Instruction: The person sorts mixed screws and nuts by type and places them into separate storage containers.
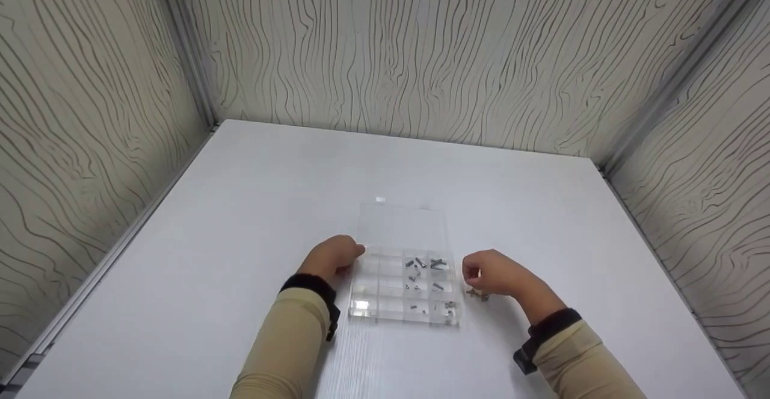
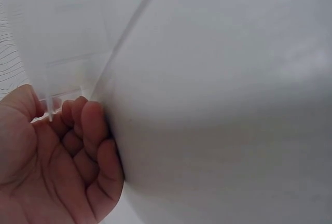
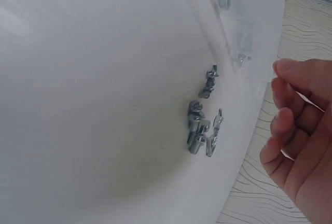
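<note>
A clear plastic compartment box (image 1: 388,313) lies on the table with its transparent lid (image 1: 403,224) folded back away from me. Small metal screws (image 1: 438,264) sit in its right-hand compartments; the left columns look bare. My left hand (image 1: 337,254) grips the box's left edge, thumb at the top and fingers curled by the side wall (image 2: 65,73). Just right of the box, my right hand (image 1: 494,272) hovers with loosely curled fingers (image 3: 282,123), and nothing shows between them. Below it is a small pile of loose screws (image 3: 197,128), partly hidden by the hand in the head view.
The white table (image 1: 289,176) is bounded by wood-grain patterned panels (image 1: 391,50) at the back and both sides. Metal posts (image 1: 186,50) stand in the corners. A dark band with a small device (image 1: 525,360) is on the right wrist.
</note>
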Demonstrator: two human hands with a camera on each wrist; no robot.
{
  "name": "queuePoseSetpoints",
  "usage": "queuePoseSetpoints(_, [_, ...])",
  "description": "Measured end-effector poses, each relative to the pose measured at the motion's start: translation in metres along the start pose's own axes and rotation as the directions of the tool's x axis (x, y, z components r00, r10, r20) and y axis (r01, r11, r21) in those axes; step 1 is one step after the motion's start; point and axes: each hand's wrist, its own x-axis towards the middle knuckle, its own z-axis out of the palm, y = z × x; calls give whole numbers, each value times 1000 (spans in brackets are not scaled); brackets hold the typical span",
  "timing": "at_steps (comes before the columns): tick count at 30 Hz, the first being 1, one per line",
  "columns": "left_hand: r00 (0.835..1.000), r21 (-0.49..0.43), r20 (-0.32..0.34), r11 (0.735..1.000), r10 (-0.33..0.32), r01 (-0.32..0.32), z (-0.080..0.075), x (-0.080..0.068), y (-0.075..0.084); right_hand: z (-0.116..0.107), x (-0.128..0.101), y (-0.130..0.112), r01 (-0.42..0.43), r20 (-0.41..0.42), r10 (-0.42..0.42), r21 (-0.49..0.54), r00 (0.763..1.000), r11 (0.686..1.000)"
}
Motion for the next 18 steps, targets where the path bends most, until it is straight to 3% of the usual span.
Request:
queuePoseSetpoints(4, [1000,12,-8,1000,10,-10,0,1,0,4,-1,4,-38,15,39,-67,999,997])
queuePoseSetpoints(10, [999,-60,-19,997,-46,45,0,0,0,10,0,8,-96,48,100,-79,994,992])
queuePoseSetpoints(18, [998,-89,-37,995,-49,46,0,-5,-2,20,1,16,-34,39,39,-135,998,990])
